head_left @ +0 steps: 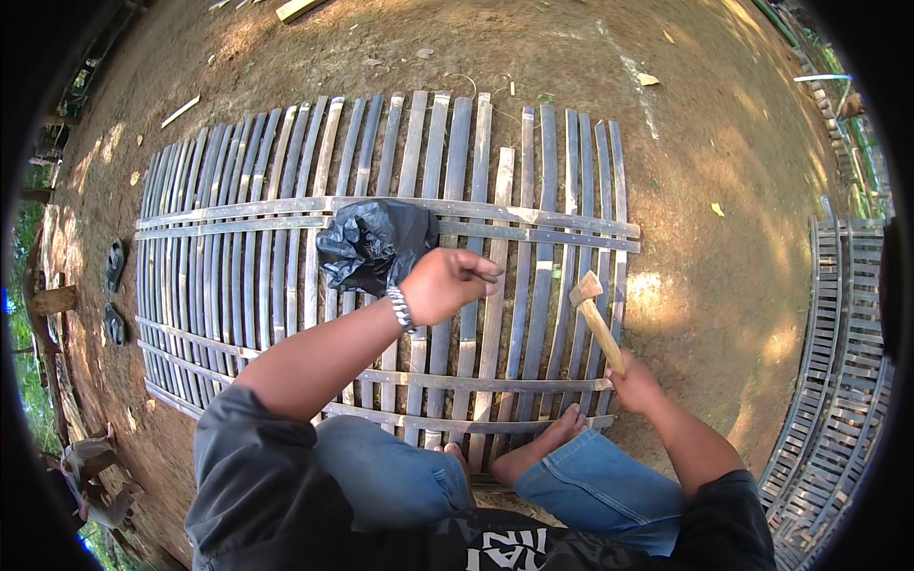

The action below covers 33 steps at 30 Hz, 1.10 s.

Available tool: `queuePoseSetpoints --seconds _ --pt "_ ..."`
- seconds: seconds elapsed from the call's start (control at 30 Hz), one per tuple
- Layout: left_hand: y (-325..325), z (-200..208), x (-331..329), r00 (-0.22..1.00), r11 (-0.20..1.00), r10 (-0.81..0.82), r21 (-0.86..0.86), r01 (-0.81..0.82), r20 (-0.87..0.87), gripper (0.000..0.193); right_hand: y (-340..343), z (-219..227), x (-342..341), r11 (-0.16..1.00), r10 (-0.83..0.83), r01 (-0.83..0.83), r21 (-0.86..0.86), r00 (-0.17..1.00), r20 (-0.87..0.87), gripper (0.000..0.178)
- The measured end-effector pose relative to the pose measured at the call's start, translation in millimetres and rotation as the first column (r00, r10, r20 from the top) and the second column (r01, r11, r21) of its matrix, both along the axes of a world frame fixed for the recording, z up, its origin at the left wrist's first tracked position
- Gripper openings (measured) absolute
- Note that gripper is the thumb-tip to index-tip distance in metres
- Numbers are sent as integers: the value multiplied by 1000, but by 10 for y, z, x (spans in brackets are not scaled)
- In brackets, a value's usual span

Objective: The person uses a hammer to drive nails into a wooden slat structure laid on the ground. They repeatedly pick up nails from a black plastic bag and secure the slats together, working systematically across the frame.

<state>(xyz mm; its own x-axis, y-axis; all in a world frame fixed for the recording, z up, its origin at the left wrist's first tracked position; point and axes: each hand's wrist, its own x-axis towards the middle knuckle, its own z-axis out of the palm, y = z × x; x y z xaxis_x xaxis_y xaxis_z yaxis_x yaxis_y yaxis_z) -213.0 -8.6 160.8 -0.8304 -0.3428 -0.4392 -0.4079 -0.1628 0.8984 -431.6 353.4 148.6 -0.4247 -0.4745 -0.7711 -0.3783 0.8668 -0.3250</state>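
My right hand is closed round the lower end of a wooden handle. This is a small hatchet, its metal head raised over the right side of a slatted bamboo panel. Above the panel's middle, my left hand is closed with thumb and fingers drawn together; what they hold, if anything, is too small to make out. A metal-link bracelet circles that wrist. Just behind the left hand, a crumpled black plastic bag lies on the panel's crosspieces, its contents hidden.
My bare feet are at the panel's near edge. A second slatted panel lies at the far right. Dark sandals sit on the dirt ground at the left. A person is partly visible at the lower left.
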Motion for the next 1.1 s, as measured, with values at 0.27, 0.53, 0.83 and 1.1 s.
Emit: queuePoseSetpoints --seconds 0.27,0.53,0.83,1.1 --pt "275 -1216 -493 930 927 367 -82 -365 15 20 5 -63 41 981 -188 194 -15 965 182 33" --pt "422 -1446 -672 810 773 586 -281 -568 -26 33 -244 42 307 992 -114 124 -25 961 251 33" --pt "657 -1465 -665 776 753 630 -219 -621 -32 35 -155 -175 450 990 -67 96 -103 966 251 37" --pt "653 -1503 -542 864 862 503 -77 -501 5 25 -230 -250 456 958 -199 252 -133 925 323 35"
